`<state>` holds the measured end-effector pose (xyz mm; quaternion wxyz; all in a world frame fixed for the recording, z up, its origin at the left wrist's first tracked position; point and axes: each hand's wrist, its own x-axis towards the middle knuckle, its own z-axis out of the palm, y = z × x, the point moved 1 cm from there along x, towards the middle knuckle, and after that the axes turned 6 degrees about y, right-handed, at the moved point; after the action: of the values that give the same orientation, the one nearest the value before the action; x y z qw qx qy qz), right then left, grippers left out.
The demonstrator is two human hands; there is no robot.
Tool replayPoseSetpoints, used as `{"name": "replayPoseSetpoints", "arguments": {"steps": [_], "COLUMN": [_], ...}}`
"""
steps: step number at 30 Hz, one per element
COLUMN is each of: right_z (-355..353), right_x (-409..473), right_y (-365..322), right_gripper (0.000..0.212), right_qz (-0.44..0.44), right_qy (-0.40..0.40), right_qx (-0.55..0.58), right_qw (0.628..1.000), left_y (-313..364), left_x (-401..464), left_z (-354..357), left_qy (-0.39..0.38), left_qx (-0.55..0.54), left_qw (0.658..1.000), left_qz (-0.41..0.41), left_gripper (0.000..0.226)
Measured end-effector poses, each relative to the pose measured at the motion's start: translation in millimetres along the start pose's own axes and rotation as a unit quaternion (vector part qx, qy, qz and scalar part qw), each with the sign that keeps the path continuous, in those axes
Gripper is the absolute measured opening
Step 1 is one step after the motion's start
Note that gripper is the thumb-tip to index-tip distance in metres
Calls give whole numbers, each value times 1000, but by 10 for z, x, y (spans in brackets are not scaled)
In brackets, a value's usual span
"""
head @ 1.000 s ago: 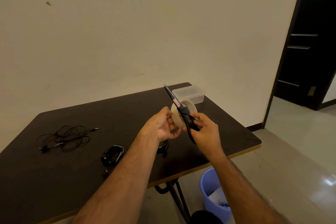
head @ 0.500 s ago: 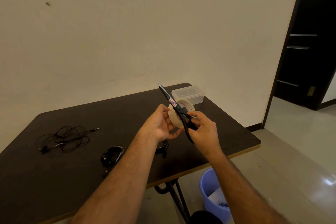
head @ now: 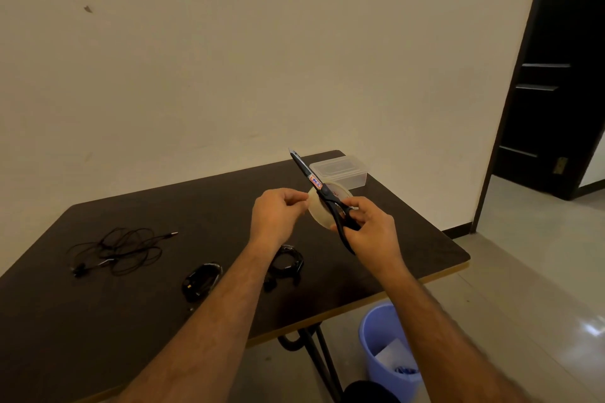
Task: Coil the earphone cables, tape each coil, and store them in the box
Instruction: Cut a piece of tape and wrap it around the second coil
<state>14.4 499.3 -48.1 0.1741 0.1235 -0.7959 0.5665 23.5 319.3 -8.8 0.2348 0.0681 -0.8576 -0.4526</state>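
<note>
My right hand (head: 371,227) grips black scissors (head: 316,186) above the table, blades closed and pointing up and to the left. It also seems to hold the pale tape roll (head: 318,214) behind them. My left hand (head: 278,213) is just left of the roll, fingers pinched on the tape end. On the dark table (head: 98,321), a loose tangled earphone (head: 121,249) lies at the left. A coiled black cable (head: 201,280) sits nearer the middle. A second coil (head: 289,263) is partly hidden by my left forearm. The clear plastic box (head: 339,170) stands at the far right corner.
A blue bin (head: 383,334) with scraps stands on the floor under the table's right front edge. A dark open doorway (head: 556,75) is at the right. The wall runs close behind the table.
My left hand has moved left, off the tape roll, with its fingers pinched on the tape end. The scissors and roll stay in my right hand and have shifted slightly.
</note>
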Motion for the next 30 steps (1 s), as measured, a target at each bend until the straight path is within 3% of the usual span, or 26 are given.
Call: {"name": "replayPoseSetpoints", "arguments": {"steps": [5,10,17,21,25,30], "right_z": [-37,-60,-87,-115,-120,-98], "right_x": [-11,-8,90,201,336,515], "right_y": [-19,0,33,91,179,269], "right_gripper": [49,49,42,38,20,20], "right_qz": [-4,11,41,59,82,94], "right_qy": [-6,-24,-41,-45,-34,-38], "right_qx": [0,-15,-139,-237,-324,-368], "right_qw": [1000,1000,989,969,942,924], "left_y": [17,8,-82,-141,-110,-78], "left_x": [15,79,-13,-76,-126,-182], "left_z": [-51,-74,159,376,591,812], "left_qy": [-7,-69,-74,-67,-57,-48], "left_qx": [63,130,149,152,145,94], "left_qw": [998,988,984,985,988,990], "left_qz": [26,53,70,36,-11,-95], "left_gripper": [10,4,9,9,11,15]}}
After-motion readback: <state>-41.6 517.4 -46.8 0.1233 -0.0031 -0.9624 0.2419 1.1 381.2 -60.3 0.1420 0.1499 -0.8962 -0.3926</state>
